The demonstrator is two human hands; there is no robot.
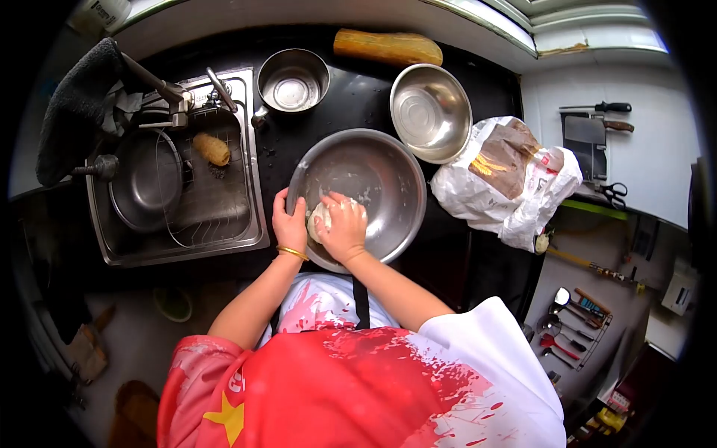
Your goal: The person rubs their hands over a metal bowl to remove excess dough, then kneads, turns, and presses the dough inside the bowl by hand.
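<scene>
A large steel bowl (388, 187) stands on the black counter close to the body, with white smears on its inner wall. Inside it, at the lower left, lies a pale lump of dough (317, 222). My right hand (343, 228) presses on the dough with its fingers curled over it. At the bowl's left rim is my left hand (290, 224), a gold bangle on its wrist, its thumb beside the dough and its fingers spread at the rim.
On the left is a sink (258, 216) with a pan (142, 179) and a brown root-like piece (212, 149). Behind are a steel pot (291, 86), a long yellow-brown gourd (388, 48) and a smaller bowl (429, 108). A flour bag (515, 179) stands right; knives (586, 131) and scissors (612, 194) hang beyond.
</scene>
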